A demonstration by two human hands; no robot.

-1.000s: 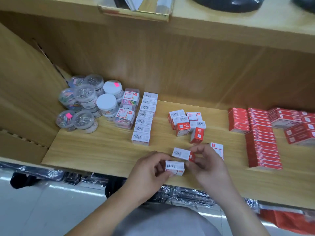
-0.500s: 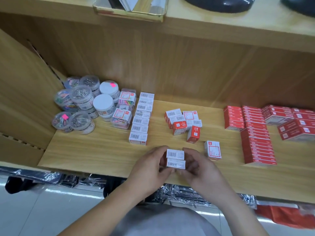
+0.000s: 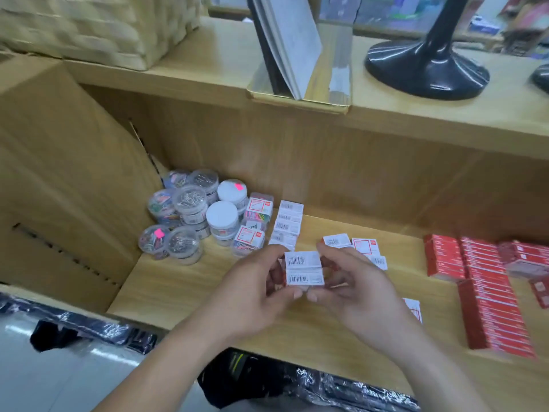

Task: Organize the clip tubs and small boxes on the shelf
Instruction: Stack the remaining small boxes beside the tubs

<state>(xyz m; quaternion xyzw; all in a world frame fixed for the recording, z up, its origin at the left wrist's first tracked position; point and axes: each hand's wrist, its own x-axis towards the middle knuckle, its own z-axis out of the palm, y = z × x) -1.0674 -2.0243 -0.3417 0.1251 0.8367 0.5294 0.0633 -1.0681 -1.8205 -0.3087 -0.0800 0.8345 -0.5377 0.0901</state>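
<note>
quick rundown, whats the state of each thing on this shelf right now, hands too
two small boxes, pressed together, barcodes up, held between both hands
left hand, pinching the boxes' left end
right hand, pinching their right end
clip tubs, lids on, clustered in the back left corner
row of white boxes, lined up beside the tubs
loose boxes, unsorted behind the hands
red boxes, laid in rows at the right
</note>
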